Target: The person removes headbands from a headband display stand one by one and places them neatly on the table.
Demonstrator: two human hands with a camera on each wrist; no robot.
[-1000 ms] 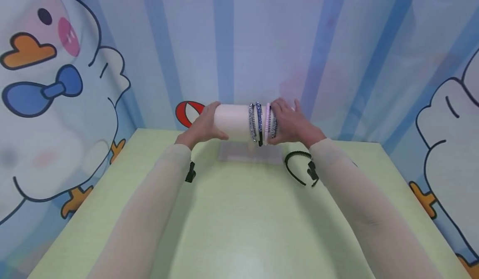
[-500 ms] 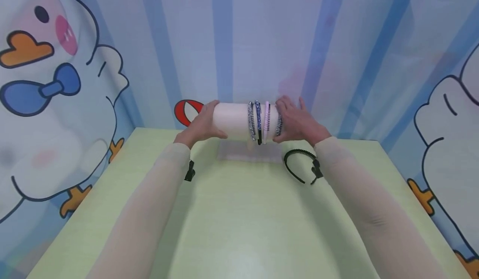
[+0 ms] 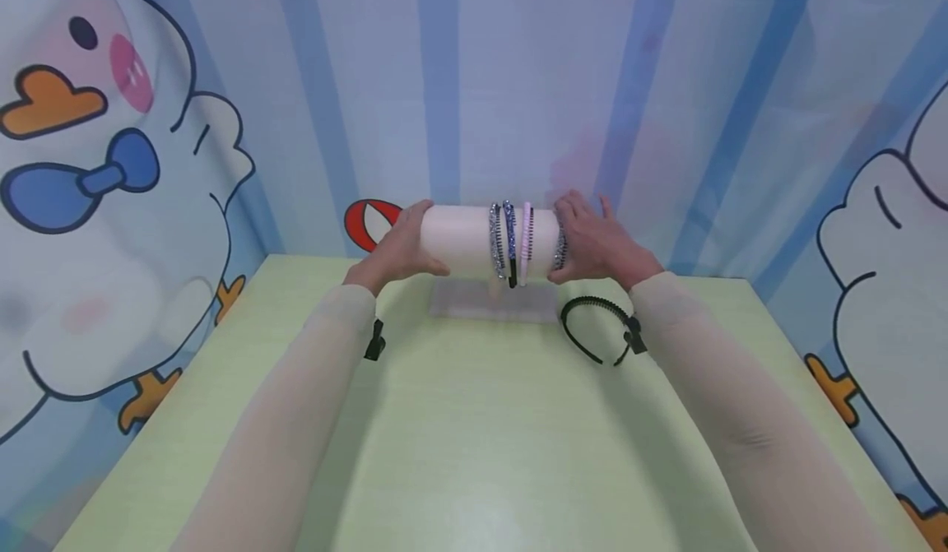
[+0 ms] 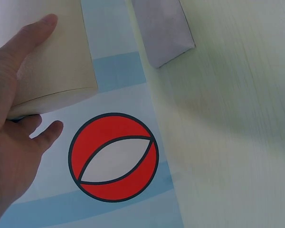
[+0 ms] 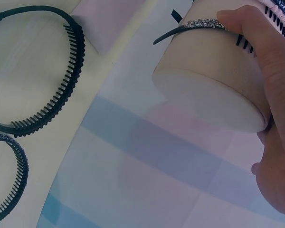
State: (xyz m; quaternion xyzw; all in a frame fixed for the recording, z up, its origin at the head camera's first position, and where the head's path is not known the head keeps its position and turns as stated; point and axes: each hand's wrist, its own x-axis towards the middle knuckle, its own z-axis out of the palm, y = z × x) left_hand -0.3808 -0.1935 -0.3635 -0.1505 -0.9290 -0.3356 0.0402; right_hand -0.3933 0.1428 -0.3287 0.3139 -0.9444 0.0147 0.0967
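Note:
A cream display cylinder [image 3: 459, 235] lies level on its stand, whose pale base [image 3: 492, 301] rests on the table. My left hand [image 3: 396, 248] grips the cylinder's left end; in the left wrist view its thumb [image 4: 33, 35] lies along the surface. Around the cylinder sit a silver glitter headband [image 3: 496, 243], a blue glitter headband [image 3: 510, 235] and a pink headband [image 3: 526, 243]. At the right end my right hand [image 3: 596, 243] holds another silver glitter headband [image 5: 204, 23], thumb on its sparkly band and fingers behind the cylinder. Its comb teeth face the cylinder's middle.
A black toothed headband [image 5: 73, 71] lies on the green table [image 3: 474, 420], right of the base. Beside it in the right wrist view is a dark glitter headband [image 5: 21, 175]. Close behind the table hangs a blue striped cloth [image 3: 511, 83] with cartoon ducks.
My right hand has slid right along the cylinder with the silver headband, away from the pink one, toward the right end. The left hand keeps its hold on the other end.

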